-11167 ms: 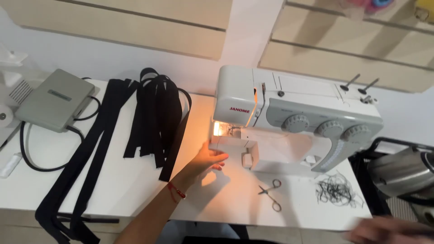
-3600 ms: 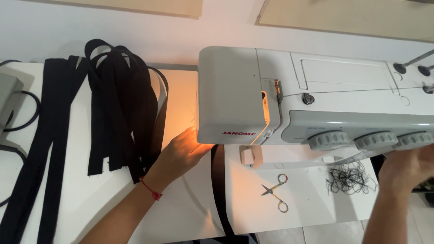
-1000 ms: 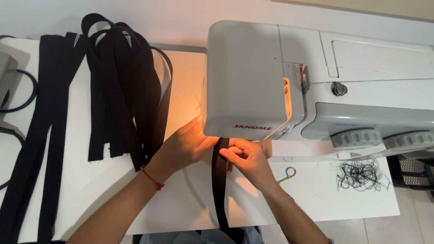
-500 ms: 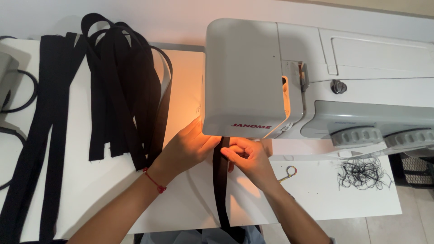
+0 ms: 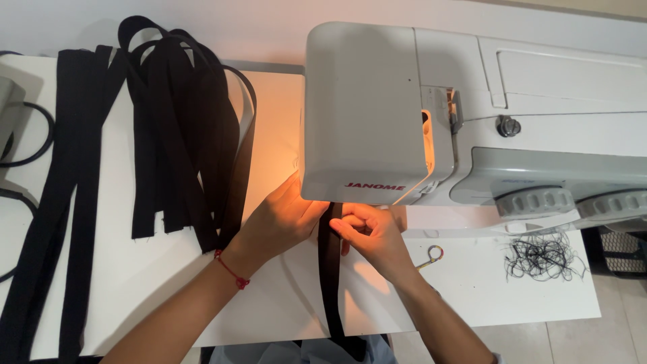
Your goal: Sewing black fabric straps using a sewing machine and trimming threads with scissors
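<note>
A white sewing machine (image 5: 404, 114) stands on the white table (image 5: 162, 283), its lamp lighting the area under its head. A black fabric strap (image 5: 330, 283) runs from under the machine head toward me and off the table's front edge. My left hand (image 5: 280, 222), with a red thread bracelet at the wrist, rests on the table against the strap's left side. On the strap's right edge, just in front of the machine head, my right hand (image 5: 371, 232) has its fingers pinched. The needle area is hidden by the machine head.
A pile of black straps (image 5: 182, 135) lies on the table to the left, with longer ones (image 5: 60, 202) reaching the front edge. Small snips (image 5: 431, 256) and a tangle of cut black thread (image 5: 539, 253) lie on the right. A grey pedal with cable (image 5: 13, 128) sits far left.
My right hand came in from the far right to the strap under the machine head. In the last second both hands hold nearly still; the view has shifted slightly.
</note>
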